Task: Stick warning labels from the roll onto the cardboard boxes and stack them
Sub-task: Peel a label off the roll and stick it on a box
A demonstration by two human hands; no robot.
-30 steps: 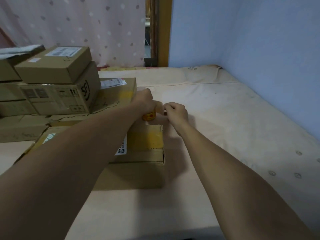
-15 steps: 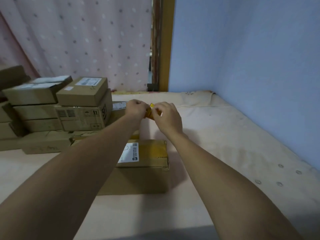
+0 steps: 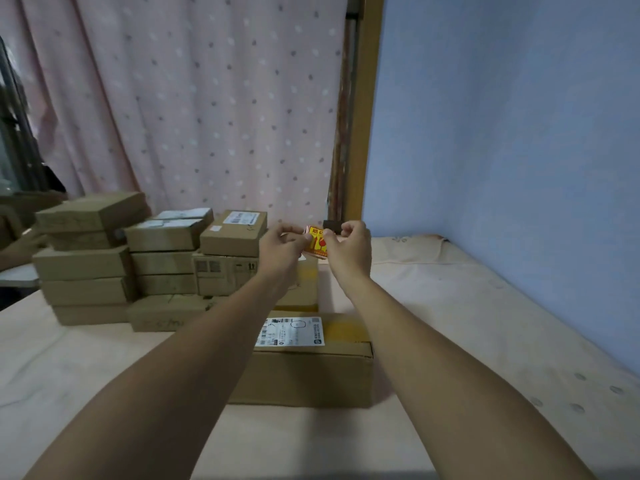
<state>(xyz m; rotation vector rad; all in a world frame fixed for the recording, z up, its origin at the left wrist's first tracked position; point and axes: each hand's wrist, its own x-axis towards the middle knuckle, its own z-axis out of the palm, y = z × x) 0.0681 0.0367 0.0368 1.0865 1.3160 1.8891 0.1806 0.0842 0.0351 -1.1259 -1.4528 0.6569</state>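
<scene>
**A:** Which step are we on?

**B:** Peeling, I'd say. My left hand point(image 3: 282, 249) and right hand point(image 3: 349, 249) are raised in front of me. Both have their fingers curled and pinch the small orange-and-yellow warning label with red print point(image 3: 317, 242), one at each side. It hangs in the air, above and beyond the brown cardboard box with yellow tape point(image 3: 311, 372), well apart from it.

**A:** And the roll?

**B:** I can't make it out. If it's there, my left fingers hide it.

**A:** What does the next move call for?

**B:** My guess is to free the label fully and lower it flat onto bare cardboard beside the white shipping slip point(image 3: 291, 331), not over it. After that, press it smooth. The box then belongs with the pile of plain brown cardboard boxes point(image 3: 162, 258) on my left, on the pale peach sheet point(image 3: 450, 306).
</scene>
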